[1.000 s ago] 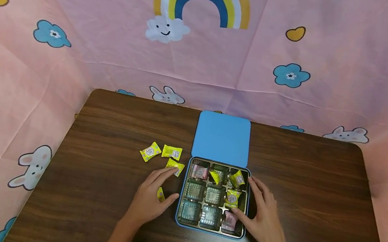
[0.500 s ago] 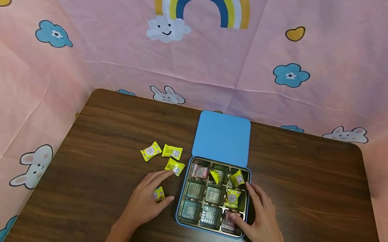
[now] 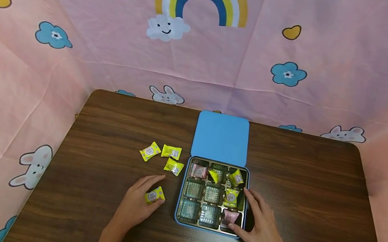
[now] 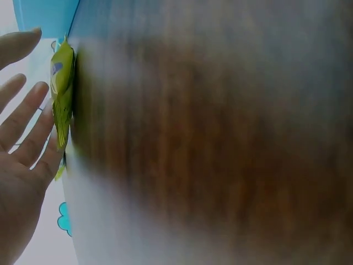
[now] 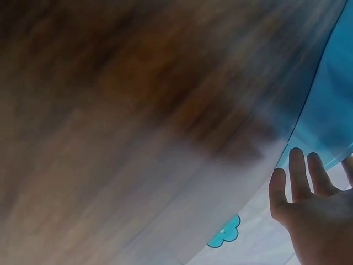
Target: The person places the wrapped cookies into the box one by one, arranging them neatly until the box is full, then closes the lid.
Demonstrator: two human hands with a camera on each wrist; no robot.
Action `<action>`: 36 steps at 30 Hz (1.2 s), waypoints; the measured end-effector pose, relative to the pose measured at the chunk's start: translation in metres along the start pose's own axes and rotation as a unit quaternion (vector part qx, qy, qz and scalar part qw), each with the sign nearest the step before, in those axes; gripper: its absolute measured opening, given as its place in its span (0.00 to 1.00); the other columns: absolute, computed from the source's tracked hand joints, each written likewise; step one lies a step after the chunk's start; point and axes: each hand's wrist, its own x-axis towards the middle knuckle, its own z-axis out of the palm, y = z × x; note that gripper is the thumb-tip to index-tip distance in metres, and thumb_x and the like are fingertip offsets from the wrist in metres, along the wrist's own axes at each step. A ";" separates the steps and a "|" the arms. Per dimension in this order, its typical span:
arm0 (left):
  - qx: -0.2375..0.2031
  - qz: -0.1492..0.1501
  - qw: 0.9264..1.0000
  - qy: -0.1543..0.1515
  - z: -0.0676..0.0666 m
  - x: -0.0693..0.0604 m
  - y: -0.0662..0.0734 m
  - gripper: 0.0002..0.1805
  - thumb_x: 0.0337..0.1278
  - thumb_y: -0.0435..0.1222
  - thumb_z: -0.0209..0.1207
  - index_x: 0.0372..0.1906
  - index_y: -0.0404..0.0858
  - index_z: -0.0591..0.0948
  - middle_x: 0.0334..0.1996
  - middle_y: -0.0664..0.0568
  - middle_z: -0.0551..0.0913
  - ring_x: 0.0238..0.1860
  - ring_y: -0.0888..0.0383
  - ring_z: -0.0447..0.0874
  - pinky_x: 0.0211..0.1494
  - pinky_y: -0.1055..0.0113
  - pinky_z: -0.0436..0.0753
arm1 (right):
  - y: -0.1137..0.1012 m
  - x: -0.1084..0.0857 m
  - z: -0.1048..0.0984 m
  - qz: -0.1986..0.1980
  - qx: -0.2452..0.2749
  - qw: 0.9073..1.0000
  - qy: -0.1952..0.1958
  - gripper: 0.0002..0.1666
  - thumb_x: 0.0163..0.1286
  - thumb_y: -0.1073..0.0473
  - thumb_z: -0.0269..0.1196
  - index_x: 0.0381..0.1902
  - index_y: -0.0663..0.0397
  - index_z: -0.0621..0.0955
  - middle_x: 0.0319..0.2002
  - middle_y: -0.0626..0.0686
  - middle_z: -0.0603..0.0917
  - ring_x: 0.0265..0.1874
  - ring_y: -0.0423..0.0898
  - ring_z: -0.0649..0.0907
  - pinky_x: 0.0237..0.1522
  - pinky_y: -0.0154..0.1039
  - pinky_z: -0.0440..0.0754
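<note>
My left hand (image 3: 136,202) lies on the left part of the table, thumb and fingers spread around a yellow wrapped candy (image 3: 155,195). In the left wrist view the fingers are loosely extended behind that candy (image 4: 62,91), not closed on it. My right hand (image 3: 265,228) rests at the right side of a blue tin (image 3: 208,229) with its fingers relaxed. Its thumb reaches over the near right compartment, close to a pink wrapped candy (image 3: 230,216). A second pink candy (image 3: 198,171) and several yellow ones sit in other compartments.
Left of the tin lie three loose yellow candies: one tilted (image 3: 150,151), one at the back (image 3: 171,152) and one nearer the tin (image 3: 173,167). The tin's blue lid (image 3: 221,137) lies open behind it. A pink patterned cloth (image 3: 210,65) surrounds the brown table (image 3: 312,189).
My left hand has drawn back toward the lower left, and more of the candy beside it shows. My right thumb has moved slightly nearer the tin's front edge, uncovering more of the pink candy.
</note>
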 end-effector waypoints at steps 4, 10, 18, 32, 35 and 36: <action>-0.002 0.000 1.000 -0.003 -0.001 -0.001 0.000 0.42 0.40 0.36 0.79 0.67 0.49 0.76 0.59 0.58 0.77 0.59 0.57 0.78 0.56 0.54 0.81 | 0.001 -0.002 0.000 -0.005 -0.003 1.000 0.000 0.63 0.47 0.37 0.77 0.77 0.43 0.61 0.69 0.59 0.67 0.64 0.61 0.71 0.54 0.69 0.67; -0.014 0.005 1.000 -0.004 0.000 -0.003 -0.003 0.40 0.40 0.35 0.79 0.65 0.47 0.77 0.56 0.57 0.79 0.55 0.59 0.79 0.54 0.57 0.82 | 0.002 -0.006 -0.001 -0.003 -0.013 1.000 -0.013 0.66 0.46 0.36 0.78 0.79 0.42 0.59 0.69 0.60 0.68 0.65 0.61 0.69 0.56 0.70 0.65; -0.006 -0.001 1.000 -0.003 0.000 -0.008 -0.007 0.39 0.37 0.33 0.80 0.62 0.47 0.80 0.53 0.58 0.82 0.51 0.62 0.78 0.51 0.57 0.81 | 0.003 -0.009 -0.003 -0.002 -0.015 0.999 -0.035 0.68 0.46 0.29 0.75 0.80 0.40 0.56 0.71 0.60 0.66 0.65 0.63 0.70 0.58 0.71 0.64; 0.011 -0.015 1.000 -0.012 0.000 -0.012 -0.009 0.38 0.36 0.30 0.80 0.60 0.49 0.82 0.49 0.61 0.82 0.47 0.64 0.76 0.49 0.58 0.80 | 0.001 -0.011 -0.003 0.017 0.005 0.998 -0.064 0.71 0.45 0.24 0.72 0.80 0.36 0.52 0.73 0.58 0.64 0.65 0.62 0.70 0.61 0.68 0.62; 0.011 -0.008 1.000 -0.007 0.000 -0.011 -0.009 0.36 0.37 0.30 0.79 0.59 0.49 0.82 0.48 0.61 0.82 0.47 0.65 0.77 0.48 0.58 0.81 | 0.001 -0.011 -0.003 0.021 0.010 0.998 -0.065 0.71 0.45 0.24 0.72 0.80 0.35 0.52 0.72 0.59 0.65 0.65 0.63 0.70 0.62 0.68 0.61; 0.009 -0.004 1.000 -0.003 -0.001 -0.011 -0.009 0.36 0.38 0.30 0.79 0.59 0.48 0.82 0.48 0.61 0.82 0.47 0.65 0.77 0.48 0.58 0.81 | 0.001 -0.011 -0.003 0.023 0.012 0.997 -0.067 0.71 0.45 0.24 0.72 0.80 0.35 0.52 0.72 0.59 0.66 0.65 0.63 0.70 0.62 0.67 0.61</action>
